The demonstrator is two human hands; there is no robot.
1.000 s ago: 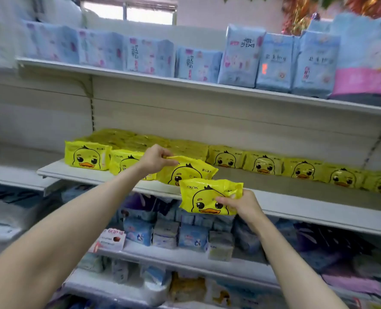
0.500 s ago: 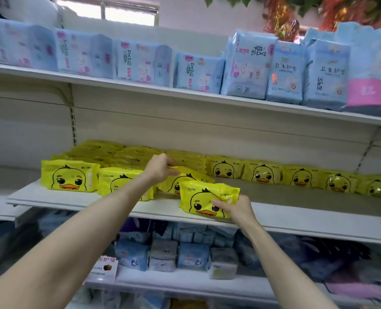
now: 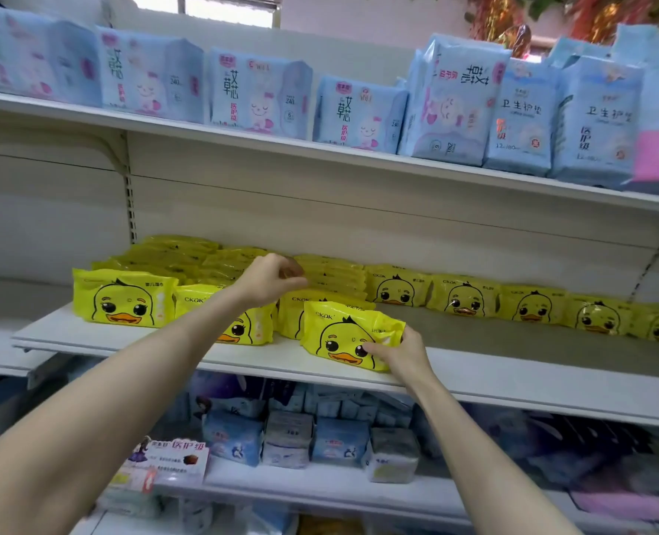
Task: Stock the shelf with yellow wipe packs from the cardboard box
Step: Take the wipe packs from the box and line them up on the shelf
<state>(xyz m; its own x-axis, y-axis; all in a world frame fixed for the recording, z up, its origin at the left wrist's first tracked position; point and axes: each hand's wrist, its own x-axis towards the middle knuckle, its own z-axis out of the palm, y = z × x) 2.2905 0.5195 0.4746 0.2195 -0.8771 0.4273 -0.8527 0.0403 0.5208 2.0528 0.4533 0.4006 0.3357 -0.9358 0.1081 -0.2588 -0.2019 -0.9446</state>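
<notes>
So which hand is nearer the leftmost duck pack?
Left. The left hand is right of the leftmost duck pack, past its neighbour; the right hand grips another pack farther right.

The right hand (image 3: 397,353) grips a yellow wipe pack (image 3: 343,337) with a duck face at its lower right corner, and the pack stands on the front of the middle shelf (image 3: 513,376). The left hand (image 3: 270,279) hovers with curled fingers (image 3: 295,273) over the stocked yellow packs (image 3: 123,299) at the left; whether it pinches one cannot be told. More duck packs (image 3: 463,299) line the back right. Blue packs (image 3: 258,94) fill the upper shelf (image 3: 359,154).
</notes>
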